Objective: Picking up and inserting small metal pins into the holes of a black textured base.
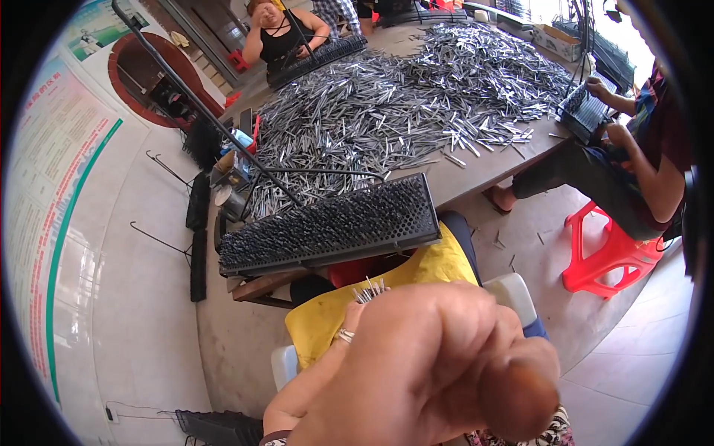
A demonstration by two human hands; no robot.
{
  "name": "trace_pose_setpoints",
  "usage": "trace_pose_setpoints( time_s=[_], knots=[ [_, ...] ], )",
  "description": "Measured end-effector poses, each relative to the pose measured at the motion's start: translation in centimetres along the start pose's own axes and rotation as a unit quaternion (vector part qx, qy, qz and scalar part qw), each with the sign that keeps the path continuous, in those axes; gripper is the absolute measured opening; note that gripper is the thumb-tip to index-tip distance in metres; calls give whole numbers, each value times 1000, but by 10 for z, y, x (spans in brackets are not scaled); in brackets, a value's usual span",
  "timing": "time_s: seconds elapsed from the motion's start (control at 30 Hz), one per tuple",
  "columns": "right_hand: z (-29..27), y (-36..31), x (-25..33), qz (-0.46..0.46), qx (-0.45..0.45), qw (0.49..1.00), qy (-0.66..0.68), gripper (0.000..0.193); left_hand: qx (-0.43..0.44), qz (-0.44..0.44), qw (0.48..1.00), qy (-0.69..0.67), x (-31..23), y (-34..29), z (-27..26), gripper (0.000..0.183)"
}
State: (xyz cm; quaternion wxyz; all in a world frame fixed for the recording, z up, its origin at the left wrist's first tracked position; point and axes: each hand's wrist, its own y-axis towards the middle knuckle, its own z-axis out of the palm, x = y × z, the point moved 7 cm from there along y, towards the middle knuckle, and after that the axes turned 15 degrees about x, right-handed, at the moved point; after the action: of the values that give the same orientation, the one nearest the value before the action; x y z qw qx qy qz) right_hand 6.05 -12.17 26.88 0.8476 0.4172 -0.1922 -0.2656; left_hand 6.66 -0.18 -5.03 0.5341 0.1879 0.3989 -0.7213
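My left hand (352,315), partly hidden behind the right, is closed around a bunch of thin silver metal strips (370,290); their ends stick up above it. My right hand (454,349) is raised very close to the camera and looks large. Its fingers are curled in, and whether anything lies inside them is hidden. Past both hands, a long black perforated rack (327,223) rests tilted at the table's near edge, its holes mostly filled with dark upright pieces. A yellow cloth (320,327) covers my lap below the rack.
A wide heap of metal strips (357,119) covers much of the table (476,175). One person (305,33) sits at the far side by another rack (320,59). A second person (647,163) at right handles a rack (584,111), near a red stool (610,253).
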Motion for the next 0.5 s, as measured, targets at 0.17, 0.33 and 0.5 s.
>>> trace_pose_setpoints(
  time_s=[0.17,0.33,0.5],
  knots=[
    [-6,4,20,7,-17,1000,-19,36,39,45,956,287,-6,6,-16,16],
    [-3,-13,10,25,-29,999,-32,37,43,94,870,483,-30,-9,6,18],
    [-15,14,25,25,-45,997,-64,38,47,88,872,480,-32,-2,26,14]
  ],
)
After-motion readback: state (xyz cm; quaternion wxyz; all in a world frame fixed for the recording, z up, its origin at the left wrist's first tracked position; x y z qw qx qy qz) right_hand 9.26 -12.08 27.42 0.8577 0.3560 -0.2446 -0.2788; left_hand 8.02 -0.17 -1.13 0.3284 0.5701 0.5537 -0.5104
